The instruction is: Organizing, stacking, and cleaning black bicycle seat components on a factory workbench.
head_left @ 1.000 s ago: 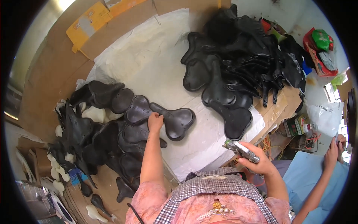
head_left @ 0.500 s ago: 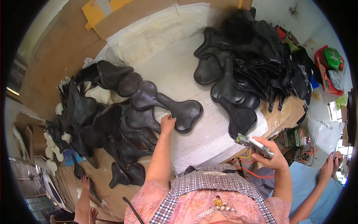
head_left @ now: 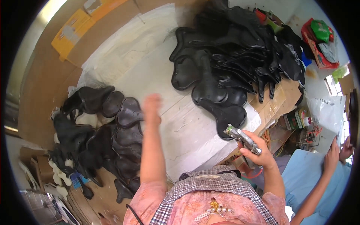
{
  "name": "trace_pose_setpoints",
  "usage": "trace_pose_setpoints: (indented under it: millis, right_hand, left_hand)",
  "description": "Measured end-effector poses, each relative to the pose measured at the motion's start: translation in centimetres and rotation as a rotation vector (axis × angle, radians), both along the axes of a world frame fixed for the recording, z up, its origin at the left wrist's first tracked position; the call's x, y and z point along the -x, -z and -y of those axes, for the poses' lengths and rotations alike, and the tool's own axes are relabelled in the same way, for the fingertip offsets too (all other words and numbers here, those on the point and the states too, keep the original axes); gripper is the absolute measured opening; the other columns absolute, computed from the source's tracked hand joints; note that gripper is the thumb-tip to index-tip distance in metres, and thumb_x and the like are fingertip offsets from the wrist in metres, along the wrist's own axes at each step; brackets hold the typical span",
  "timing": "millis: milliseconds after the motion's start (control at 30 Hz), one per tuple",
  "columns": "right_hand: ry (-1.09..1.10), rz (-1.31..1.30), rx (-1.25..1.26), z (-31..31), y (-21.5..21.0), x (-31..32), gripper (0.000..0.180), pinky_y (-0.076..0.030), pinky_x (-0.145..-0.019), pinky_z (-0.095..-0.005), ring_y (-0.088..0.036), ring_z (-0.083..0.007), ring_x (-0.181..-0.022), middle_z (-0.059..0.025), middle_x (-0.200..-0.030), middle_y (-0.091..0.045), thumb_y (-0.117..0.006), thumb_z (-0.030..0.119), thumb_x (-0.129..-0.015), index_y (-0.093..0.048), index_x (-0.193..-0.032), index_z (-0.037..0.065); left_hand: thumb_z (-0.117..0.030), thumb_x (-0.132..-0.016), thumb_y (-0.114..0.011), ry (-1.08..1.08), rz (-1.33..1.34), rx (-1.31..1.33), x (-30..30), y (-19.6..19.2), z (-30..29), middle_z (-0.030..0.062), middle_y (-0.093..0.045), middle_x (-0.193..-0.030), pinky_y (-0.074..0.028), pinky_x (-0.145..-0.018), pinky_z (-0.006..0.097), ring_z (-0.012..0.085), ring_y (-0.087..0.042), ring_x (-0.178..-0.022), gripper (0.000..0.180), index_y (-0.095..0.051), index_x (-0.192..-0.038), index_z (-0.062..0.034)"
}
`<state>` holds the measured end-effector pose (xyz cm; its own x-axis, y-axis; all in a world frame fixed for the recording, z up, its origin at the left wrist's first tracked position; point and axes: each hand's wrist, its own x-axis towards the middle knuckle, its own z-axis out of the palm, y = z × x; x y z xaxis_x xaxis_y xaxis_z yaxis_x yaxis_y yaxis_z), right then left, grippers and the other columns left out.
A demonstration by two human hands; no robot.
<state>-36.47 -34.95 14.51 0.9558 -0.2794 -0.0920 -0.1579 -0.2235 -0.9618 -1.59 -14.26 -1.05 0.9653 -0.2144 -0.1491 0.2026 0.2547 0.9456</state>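
Note:
My left hand (head_left: pixel 152 107) is over the white sheet (head_left: pixel 176 127), smeared by motion, so its fingers are unclear. Just beside it is a black bicycle saddle (head_left: pixel 128 112) at the edge of the left heap; my arm hides its nose. My right hand (head_left: pixel 258 148) is wrapped round a silver, stained hand tool (head_left: pixel 243 139) with a green tip, shaped somewhat like a spray gun. The tool's tip is close to a black saddle (head_left: pixel 229 117) at the near end of the right pile. Whether they touch, I cannot tell.
Black saddles are heaped at left (head_left: pixel 95 140) and stacked at right (head_left: pixel 225 48). Cardboard (head_left: pixel 45 97) borders the far left. A person in a blue garment (head_left: pixel 313 183) is at the right, near a white plastic bag (head_left: pixel 326 112). A red bag (head_left: pixel 317 45) lies at far right.
My left hand has moved up and away, and the saddle it was at no longer shows on the white sheet. My view has turned rightward. The hand at lower left has mostly left view.

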Motion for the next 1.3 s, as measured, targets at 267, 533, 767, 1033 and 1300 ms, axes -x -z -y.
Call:
trace_pose_setpoints:
  millis: [267,533,767,1033,1300]
  right_hand:
    - [0.099,-0.012,-0.048,0.5,-0.5,1.5,0.057,-0.049,-0.079,-0.0274,-0.060,-0.0128,-0.087,-0.0071,-0.096,-0.063,-0.069,0.009,-0.080,-0.045,-0.130,-0.001]
    - [-0.126,-0.004,0.148,0.7,-2.9,2.7,0.052,-0.048,-0.074,-0.0279,-0.062,-0.0136,-0.081,-0.0084,-0.095,-0.064,-0.071,0.010,-0.077,-0.051,-0.125,0.000]
    - [-0.209,0.175,0.179,-2.3,-4.9,-1.0,0.051,-0.048,-0.066,-0.0249,-0.061,-0.0123,-0.070,-0.0061,-0.084,-0.064,-0.070,0.002,-0.075,-0.052,-0.123,0.000]
    - [0.040,0.130,-0.034,-0.6,-2.7,1.6,0.060,-0.049,-0.075,-0.0281,-0.060,-0.0145,-0.083,-0.0085,-0.092,-0.063,-0.071,0.012,-0.077,-0.046,-0.129,-0.004]
    - [0.101,0.075,-0.101,0.8,0.6,1.7,0.055,-0.050,-0.079,-0.0276,-0.062,-0.0133,-0.088,-0.0085,-0.099,-0.063,-0.070,0.009,-0.081,-0.046,-0.130,-0.001]
  left_hand:
    - [-0.015,-0.079,-0.069,0.749,-0.090,-0.303,14.8,7.2,11.5,0.0036,-0.064,-0.096,-0.048,-0.072,0.029,0.0143,-0.059,-0.082,0.033,-0.060,-0.109,-0.0043]
    - [-0.006,-0.086,-0.062,0.291,-0.195,0.021,2.4,-0.2,-2.5,0.0074,-0.066,-0.089,-0.052,-0.071,0.026,0.0147,-0.063,-0.077,0.026,-0.055,-0.110,0.0018]
    - [-0.005,-0.085,-0.063,0.285,-0.245,-0.075,4.5,1.7,-5.2,0.0048,-0.065,-0.092,-0.051,-0.072,0.026,0.0132,-0.063,-0.079,0.023,-0.058,-0.107,0.0001]
    - [-0.035,-0.086,-0.065,-0.034,-0.093,0.548,0.9,-5.2,-9.2,0.0150,-0.048,-0.133,-0.036,-0.104,0.043,0.0309,-0.046,-0.122,0.064,-0.041,-0.135,-0.0010]
    - [-0.031,-0.079,-0.067,0.221,0.204,-0.244,-7.6,-0.4,5.9,0.0109,-0.047,-0.132,-0.039,-0.098,0.044,0.0302,-0.048,-0.117,0.057,-0.049,-0.127,-0.0052]
